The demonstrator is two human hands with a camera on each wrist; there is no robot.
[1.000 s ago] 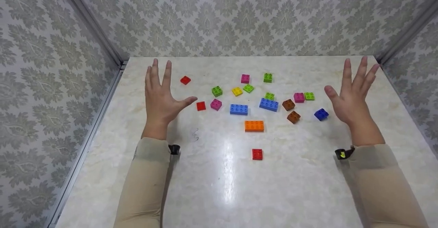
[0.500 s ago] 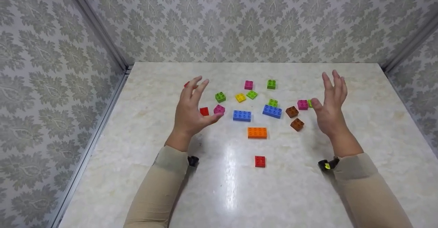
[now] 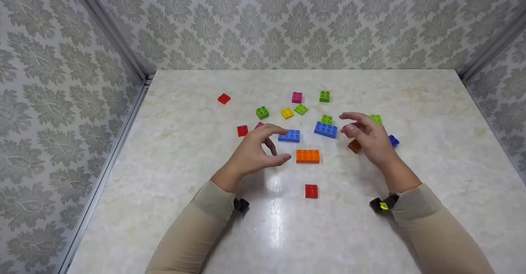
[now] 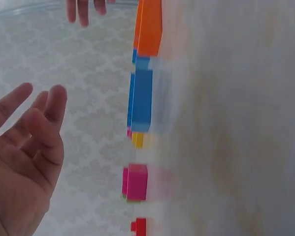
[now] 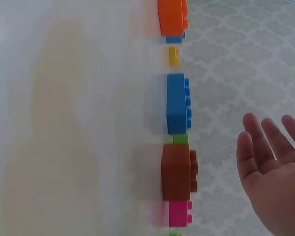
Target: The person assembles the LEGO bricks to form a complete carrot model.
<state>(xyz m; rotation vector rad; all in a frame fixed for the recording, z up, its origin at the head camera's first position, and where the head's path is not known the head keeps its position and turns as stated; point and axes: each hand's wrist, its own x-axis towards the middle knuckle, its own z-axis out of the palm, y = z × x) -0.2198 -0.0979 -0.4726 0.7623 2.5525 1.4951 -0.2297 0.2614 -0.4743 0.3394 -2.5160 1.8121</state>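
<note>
My left hand (image 3: pixel 257 150) hovers above the table with fingers loosely bent and nothing held. Its fingertips overlap the left end of a light blue brick (image 3: pixel 292 136) in the head view, and its thumb points toward an orange brick (image 3: pixel 307 156). Over the right part of the bricks is my right hand (image 3: pixel 372 140), relaxed and holding nothing, above a brown brick (image 3: pixel 354 146). A second light blue brick (image 3: pixel 326 129) lies just left of its fingers. In the right wrist view the hand stands well clear of the brown brick (image 5: pixel 177 172). A pink brick is mostly hidden behind each hand.
Farther back lie a yellow brick (image 3: pixel 287 113), a pink brick (image 3: pixel 297 97) and several green bricks (image 3: pixel 324 96). Red pieces sit at left (image 3: pixel 224 98), and a red brick (image 3: pixel 311 191) is nearest the front. A dark blue brick (image 3: pixel 393 141) is at right. Patterned walls (image 3: pixel 271 23) enclose the table.
Both hands have moved inward from the table's sides toward the middle bricks. Their fingers, spread wide before, are now more bent. The bricks lie as before.
</note>
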